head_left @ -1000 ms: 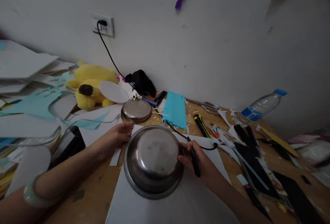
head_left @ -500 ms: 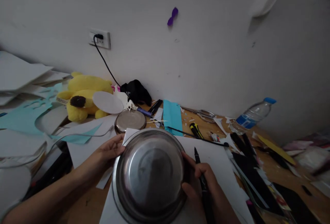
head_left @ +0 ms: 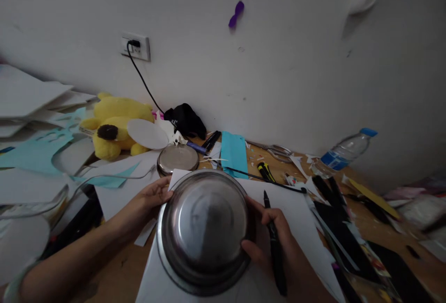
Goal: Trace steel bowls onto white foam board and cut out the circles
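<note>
A round steel bowl [head_left: 209,228] lies upside down over a sheet of white paper [head_left: 291,198], its flat base facing up. At the bowl's upper left rim is my left hand [head_left: 155,198], with the thumb on top and the fingers closed on the edge. My right hand [head_left: 278,238] presses thumb and forefinger against the bowl's right side. Between its other fingers it grips a black marker pen [head_left: 275,252], uncapped tip pointing away from me. The bowl hides the middle of the paper.
Behind the bowl are a round metal lid [head_left: 177,159], a turquoise paper piece [head_left: 234,149], a yellow-black cutter [head_left: 265,172] and scissors [head_left: 278,152]. A yellow plush toy [head_left: 118,124] and paper sheets lie left. A water bottle [head_left: 343,154] leans at right.
The bowl sits slightly higher in view and a little to the right, with both hands still at its rim. The whole view has shifted slightly.
</note>
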Motion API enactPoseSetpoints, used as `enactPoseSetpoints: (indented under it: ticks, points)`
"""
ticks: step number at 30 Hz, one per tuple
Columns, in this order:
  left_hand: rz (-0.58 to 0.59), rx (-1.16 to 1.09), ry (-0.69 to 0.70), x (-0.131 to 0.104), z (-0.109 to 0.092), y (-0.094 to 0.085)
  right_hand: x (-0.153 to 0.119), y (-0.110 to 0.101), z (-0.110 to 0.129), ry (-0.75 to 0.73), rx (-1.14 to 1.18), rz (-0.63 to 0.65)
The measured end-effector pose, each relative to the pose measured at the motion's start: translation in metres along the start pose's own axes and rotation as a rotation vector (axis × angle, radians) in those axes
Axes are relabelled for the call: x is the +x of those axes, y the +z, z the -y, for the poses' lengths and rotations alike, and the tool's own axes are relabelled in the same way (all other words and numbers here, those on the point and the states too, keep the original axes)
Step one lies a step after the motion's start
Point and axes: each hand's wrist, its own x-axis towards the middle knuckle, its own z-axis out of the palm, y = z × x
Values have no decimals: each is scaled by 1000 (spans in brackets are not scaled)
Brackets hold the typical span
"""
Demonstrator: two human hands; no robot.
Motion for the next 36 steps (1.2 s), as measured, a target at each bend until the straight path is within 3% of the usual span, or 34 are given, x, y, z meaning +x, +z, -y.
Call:
enactPoseSetpoints:
  ticks: [3,8,13,18,23,30,36]
  points:
    - [10,7,-3,4,4,-4,10,7,11,-77,-73,30]
    - [16,-5,19,8,11,-13,29,21,23,-219,-191,186]
    - [-55,-20,-6,9,11,-13,26,25,23,-380,-312,222]
    - [-107,-36,-31,10,11,-11,20,23,23,-258,-301,183]
    - [-75,-21,-38,12,17,-15,28,30,21,-292,-353,150]
    - [-46,20,-50,11,16,-14,44,28,14,-272,-331,278]
    - [-73,35,-65,12,16,-12,49,17,7,-203,-136,313]
